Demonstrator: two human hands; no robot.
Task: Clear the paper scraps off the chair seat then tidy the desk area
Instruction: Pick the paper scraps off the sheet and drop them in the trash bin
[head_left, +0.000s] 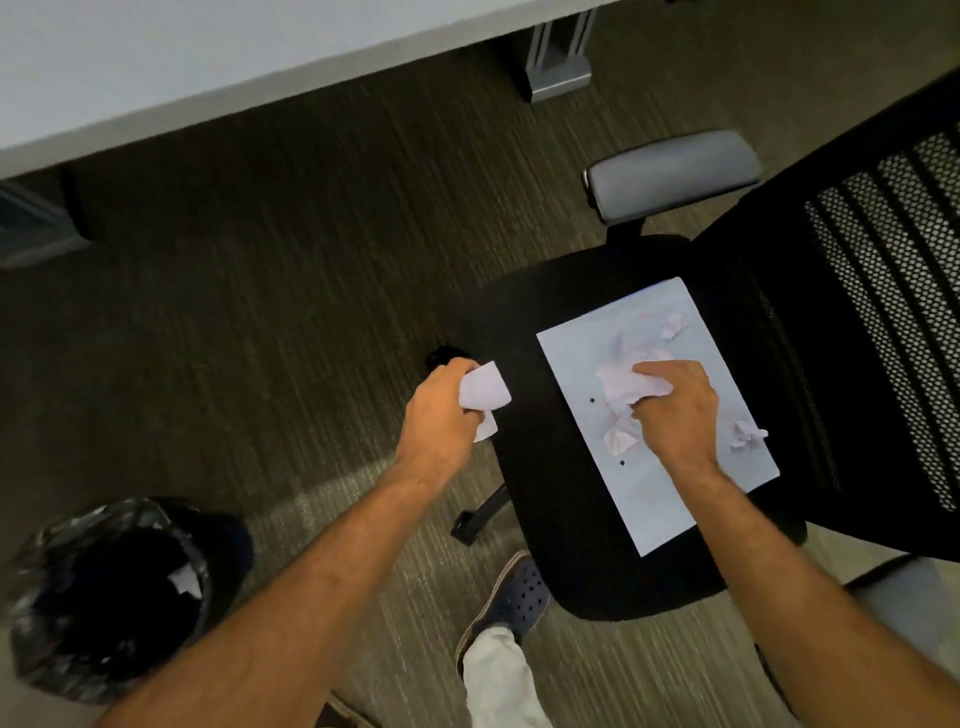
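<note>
L hand (439, 410) is closed round a white scrap (484, 396), held just off the seat (545, 467) edge, above the carpet (260, 312). R hand (678, 410) is down on the sheet (660, 499) lying on the seat, fingers pinched on a crumpled wad (621, 387). More scraps on the sheet: one by the wrist (621, 435), one at R (746, 434), one at far end (674, 325); lined bin (111, 592) sits on the floor at lower L w/ a white bit inside.

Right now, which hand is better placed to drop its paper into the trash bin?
Left. The left hand already holds a paper scrap on the trash bin side; the right hand is over the sheet.
</note>
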